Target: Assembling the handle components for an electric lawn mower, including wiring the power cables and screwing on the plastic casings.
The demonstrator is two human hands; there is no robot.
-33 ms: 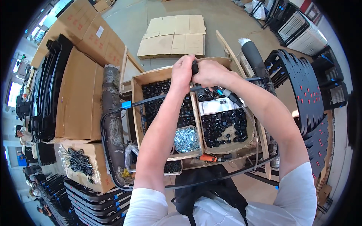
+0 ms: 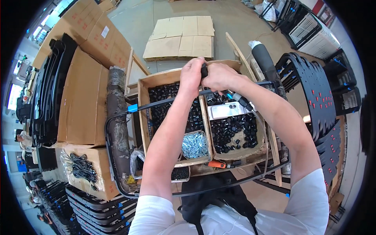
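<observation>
black piece (image 2: 204,70), just one: sits clasped between left grip (image 2: 191,75) and right grip (image 2: 220,76), at far bar of one black frame (image 2: 154,104), near one white phone (image 2: 227,111) on many black caps (image 2: 235,126).

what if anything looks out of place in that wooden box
The white phone: it lies on loose black parts in the right-hand compartment of the wooden box, looking like a personal item among components.
</observation>
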